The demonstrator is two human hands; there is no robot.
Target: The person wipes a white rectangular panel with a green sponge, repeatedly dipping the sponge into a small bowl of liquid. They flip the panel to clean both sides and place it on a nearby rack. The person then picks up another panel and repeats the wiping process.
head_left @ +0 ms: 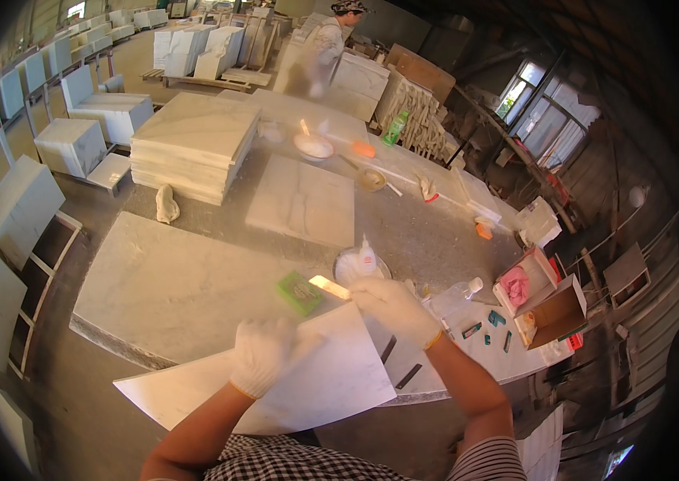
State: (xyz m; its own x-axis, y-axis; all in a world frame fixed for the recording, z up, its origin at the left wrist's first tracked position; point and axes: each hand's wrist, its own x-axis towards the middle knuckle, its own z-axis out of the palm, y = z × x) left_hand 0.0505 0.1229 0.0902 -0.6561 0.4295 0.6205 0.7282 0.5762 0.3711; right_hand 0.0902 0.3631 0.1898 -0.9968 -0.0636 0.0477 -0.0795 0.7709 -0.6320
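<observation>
My right hand, in a white glove, is closed around a flat scraper whose bright blade points left. Below the blade lies a white marble slab, its near edge toward my body. My left hand, also gloved, is over this slab with its fingers bent; they are blurred on the right side, and whatever may be in them is hidden. Just left of the scraper, a green block rests at the slab's far edge. Behind my right hand stands a white bottle with a nozzle, in a round dish.
A larger slab lies to the left, and a stack of slabs stands beyond it. A clear bottle, dark strips and open boxes are at the right. Another person stands at the back.
</observation>
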